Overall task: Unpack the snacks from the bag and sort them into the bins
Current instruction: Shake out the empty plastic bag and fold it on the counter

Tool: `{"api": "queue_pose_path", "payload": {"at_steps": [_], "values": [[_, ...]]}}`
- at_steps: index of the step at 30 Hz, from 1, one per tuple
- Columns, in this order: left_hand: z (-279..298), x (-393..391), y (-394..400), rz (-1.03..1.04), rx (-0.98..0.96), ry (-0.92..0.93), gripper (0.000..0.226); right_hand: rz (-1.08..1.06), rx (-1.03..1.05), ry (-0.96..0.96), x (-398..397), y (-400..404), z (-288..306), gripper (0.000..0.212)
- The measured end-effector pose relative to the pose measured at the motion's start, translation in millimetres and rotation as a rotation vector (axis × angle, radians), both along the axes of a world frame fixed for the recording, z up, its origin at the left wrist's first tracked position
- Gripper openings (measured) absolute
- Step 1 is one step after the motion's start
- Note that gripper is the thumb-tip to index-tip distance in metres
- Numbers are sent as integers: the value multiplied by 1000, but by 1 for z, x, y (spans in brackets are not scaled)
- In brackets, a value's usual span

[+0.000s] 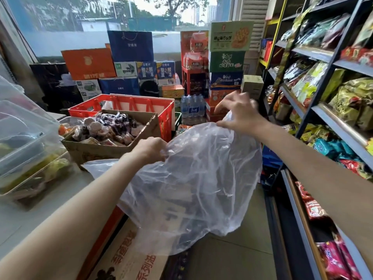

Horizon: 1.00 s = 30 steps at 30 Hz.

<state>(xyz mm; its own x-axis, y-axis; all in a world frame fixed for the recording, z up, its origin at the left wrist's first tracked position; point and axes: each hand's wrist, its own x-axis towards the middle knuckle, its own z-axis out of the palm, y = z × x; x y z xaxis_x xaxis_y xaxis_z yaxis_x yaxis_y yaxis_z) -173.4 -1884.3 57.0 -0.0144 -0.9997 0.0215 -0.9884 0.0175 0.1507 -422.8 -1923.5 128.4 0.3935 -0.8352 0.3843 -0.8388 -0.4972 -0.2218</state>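
Unpacking looks nearly done: left hand (150, 149) and right hand (240, 113) pinch the rim of a limp, apparently empty clear bag (193, 178), snacks already filling the cardboard box (113, 146).

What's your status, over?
Left hand and right hand both grip the bag. Bag held up, looks empty. Snacks sit in box. Nothing blocking.

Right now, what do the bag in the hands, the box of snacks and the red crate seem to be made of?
Bag: thin clear plastic film, glossy; it wrinkles and shows the boxes behind it.
Box of snacks: brown corrugated cardboard, matte, with bent flaps.
Red crate: probably rigid moulded plastic, with slotted walls and a slight sheen.
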Motion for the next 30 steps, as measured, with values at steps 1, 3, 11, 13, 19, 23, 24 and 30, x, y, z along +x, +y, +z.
{"api": "queue_pose_path", "payload": {"at_steps": [1, 3, 11, 13, 19, 23, 24, 30], "values": [[4, 8, -1, 26, 15, 23, 11, -137, 6, -4, -9, -4, 3, 55], [12, 21, -3, 55, 26, 46, 12, -281, 289, -190, -23, -10, 2, 81], [11, 26, 6, 74, 52, -100, 10, -235, 388, -978, 3, -15, 7, 15], [-3, 28, 12, 97, 95, -119, 9, -363, 131, -847, -5, -26, 20, 16], [-3, 6, -2, -79, 214, 321, 67, -29, -22, -97, 35, -14, 32, 14], [22, -28, -6, -175, -72, 822, 58, 48, 202, -264, 44, -8, 33, 7], [28, -36, -6, -199, -159, 823, 53, 62, 278, -289, 43, -7, 32, 7], [26, -51, -19, -253, -74, 475, 23, -123, 188, -430, 26, -4, 30, 26]]}}
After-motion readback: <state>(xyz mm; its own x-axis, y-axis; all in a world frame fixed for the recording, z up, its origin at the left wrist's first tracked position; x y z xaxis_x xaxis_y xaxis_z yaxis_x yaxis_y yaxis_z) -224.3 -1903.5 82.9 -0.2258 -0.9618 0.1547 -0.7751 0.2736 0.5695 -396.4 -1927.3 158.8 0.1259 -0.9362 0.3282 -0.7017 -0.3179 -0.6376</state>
